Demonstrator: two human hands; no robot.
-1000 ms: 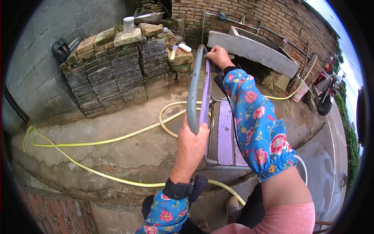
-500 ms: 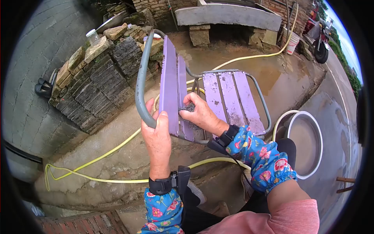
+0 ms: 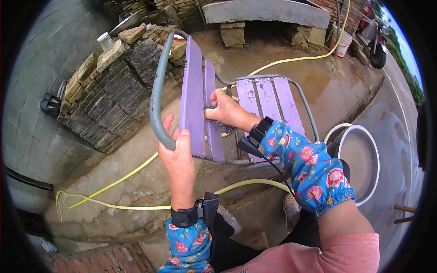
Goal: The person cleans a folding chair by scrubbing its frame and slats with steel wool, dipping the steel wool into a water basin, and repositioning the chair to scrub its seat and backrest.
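A chair with a grey metal frame and purple slats [image 3: 192, 98] stands tilted in front of me. My left hand [image 3: 176, 152] is closed round the lower bend of the backrest's grey tube, its thumb against the edge of the purple slat. In my right hand [image 3: 225, 109] is a dark grey scouring pad [image 3: 226, 128], pressed to the inner side of the backrest slats. Part of the pad is hidden by the fingers. The seat slats [image 3: 268, 98], with worn dark patches, lie beyond my right hand.
A yellow hose [image 3: 123, 175] loops over the wet concrete. At the right is a metal basin [image 3: 359, 164] of cloudy water. Stacked bricks [image 3: 116, 98] stand at the left, a stone trough [image 3: 268, 12] at the back, with a white bucket [image 3: 344, 44] and motorbike [image 3: 377, 50] beyond.
The chair has swung from upright and edge-on to a view showing the seat. My right hand has moved from the backrest's top down to its inner slats; the basin has come into view.
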